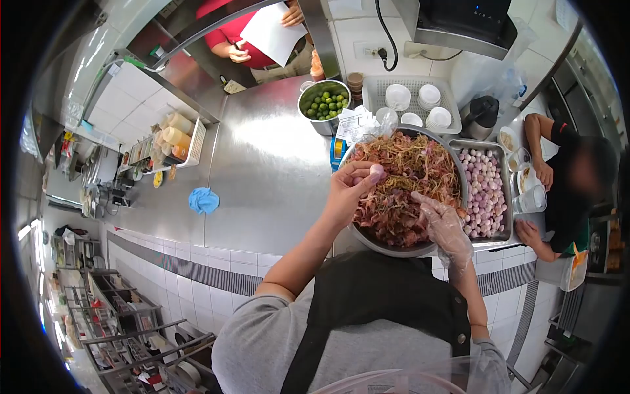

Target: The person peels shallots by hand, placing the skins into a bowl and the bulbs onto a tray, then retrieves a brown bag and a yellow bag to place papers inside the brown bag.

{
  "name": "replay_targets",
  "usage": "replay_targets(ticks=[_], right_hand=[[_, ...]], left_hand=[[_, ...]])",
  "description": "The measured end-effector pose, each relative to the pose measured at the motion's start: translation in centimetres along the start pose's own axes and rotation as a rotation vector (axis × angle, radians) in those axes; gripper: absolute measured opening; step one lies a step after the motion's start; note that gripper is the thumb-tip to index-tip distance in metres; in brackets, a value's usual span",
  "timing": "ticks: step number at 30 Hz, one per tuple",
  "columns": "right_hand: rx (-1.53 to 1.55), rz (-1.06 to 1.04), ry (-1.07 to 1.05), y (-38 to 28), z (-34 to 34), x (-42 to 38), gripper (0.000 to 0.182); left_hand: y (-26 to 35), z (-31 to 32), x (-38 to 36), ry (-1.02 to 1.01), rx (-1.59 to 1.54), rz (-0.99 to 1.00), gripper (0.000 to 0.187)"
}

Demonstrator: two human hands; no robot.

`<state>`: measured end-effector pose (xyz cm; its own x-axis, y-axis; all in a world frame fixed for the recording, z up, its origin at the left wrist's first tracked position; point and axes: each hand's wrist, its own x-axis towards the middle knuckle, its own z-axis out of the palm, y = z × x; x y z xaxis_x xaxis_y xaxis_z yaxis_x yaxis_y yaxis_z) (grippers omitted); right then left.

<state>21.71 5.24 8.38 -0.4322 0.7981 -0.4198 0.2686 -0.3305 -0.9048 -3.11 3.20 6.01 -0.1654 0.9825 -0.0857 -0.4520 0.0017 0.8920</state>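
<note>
A large metal basin [463, 172] in front of me is heaped with dry reddish-brown shallot skins and stringy roots [420, 161]. Over its left side, my bare left hand [351, 190] is closed around pale pink shallots [375, 171], one pinched near the fingertips. My right hand [445, 226] wears a clear plastic glove and is over the basin's right side. Its thumb and fingers come together just above the skins; whatever they pinch is too small to make out. Just right of the basin, a rectangular metal tray [506, 197] holds many peeled pink-white shallots [482, 190].
Behind the basin stand a pot of green limes [325, 105], paper slips [357, 125] and a crate of white cups [398, 96]. A blue cloth [203, 200] lies on the steel counter [262, 164]. A co-worker's arms [539, 154] are at right; another person holds paper [272, 33] across the counter.
</note>
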Motion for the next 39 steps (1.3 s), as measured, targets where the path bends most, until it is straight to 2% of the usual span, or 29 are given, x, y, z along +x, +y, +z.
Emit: replay_targets(ticks=[2, 4, 7, 14, 20, 27, 30, 32, 36, 39], right_hand=[[-0.038, -0.042, 0.020, -0.1, -0.2, 0.4, 0.037], [0.105, -0.135, 0.038, 0.0, -0.2, 0.7, 0.037], [0.228, -0.087, 0.021, -1.8, -0.2, 0.0, 0.038], [0.221, -0.176, 0.011, -3.9, 0.8, 0.2, 0.039], [0.279, -0.360, 0.004, -6.8, 1.6, 0.6, 0.040], [0.326, -0.363, -0.023, -9.1, 2.6, -0.3, 0.039], [0.293, -0.359, -0.029, -9.1, 2.7, -0.1, 0.040], [0.381, -0.367, -0.072, -9.0, 2.8, 0.1, 0.040], [0.362, -0.334, -0.037, -9.4, 2.9, -0.2, 0.040], [0.328, -0.388, -0.026, -9.1, 2.5, 0.3, 0.039]], left_hand=[[0.5, 0.2, 0.4, -0.007, -0.016, 0.036, 0.018], [0.9, 0.2, 0.7, -0.015, 0.008, 0.045, 0.017], [1.5, -0.1, 1.3, -0.045, -0.014, 0.080, 0.015], [2.3, 0.3, 2.0, -0.054, -0.008, 0.174, 0.011], [4.1, 2.2, 2.3, -0.077, -0.117, 0.257, 0.015], [4.9, 2.6, 2.8, -0.081, -0.160, 0.286, 0.013], [4.4, 1.9, 3.3, -0.149, -0.174, 0.306, 0.011], [4.9, 2.3, 3.2, -0.124, -0.148, 0.302, 0.011], [4.8, 2.6, 3.2, -0.084, -0.174, 0.287, 0.012], [5.0, 2.9, 2.9, -0.052, -0.158, 0.271, 0.015]])
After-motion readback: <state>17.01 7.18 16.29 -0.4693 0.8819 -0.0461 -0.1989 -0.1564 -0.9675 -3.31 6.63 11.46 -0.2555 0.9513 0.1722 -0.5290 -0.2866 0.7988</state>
